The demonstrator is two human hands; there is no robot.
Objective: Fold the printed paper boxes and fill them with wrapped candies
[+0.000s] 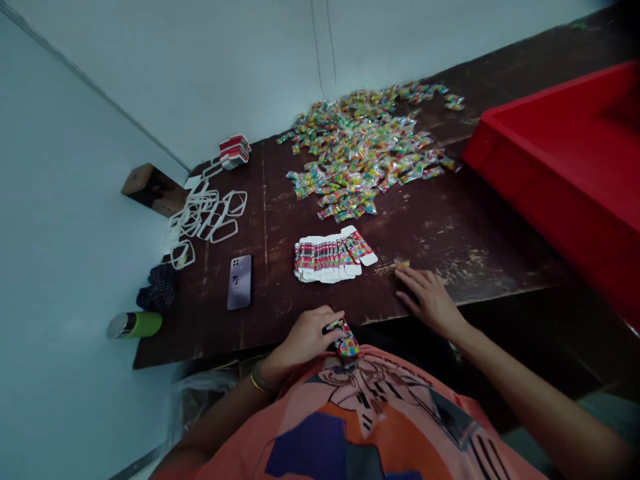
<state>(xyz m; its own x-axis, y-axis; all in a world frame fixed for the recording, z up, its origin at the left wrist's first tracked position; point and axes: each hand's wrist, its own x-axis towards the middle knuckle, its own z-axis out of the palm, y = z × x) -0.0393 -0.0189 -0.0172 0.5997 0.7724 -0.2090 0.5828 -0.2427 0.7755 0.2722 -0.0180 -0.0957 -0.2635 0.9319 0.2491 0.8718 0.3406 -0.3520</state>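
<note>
Head view: the left hand (pixel 305 340) clutches a little box (pixel 346 343) right at the table (pixel 450 227) edge, against the shirt (pixel 370 427). The right hand (pixel 430 300) lies flat, fingers loose and gripping nothing, tips just beside one packet (pixel 401 263). Risky, I'd say: a careless swipe could flick that packet away, or the box could slip off the edge.
</note>
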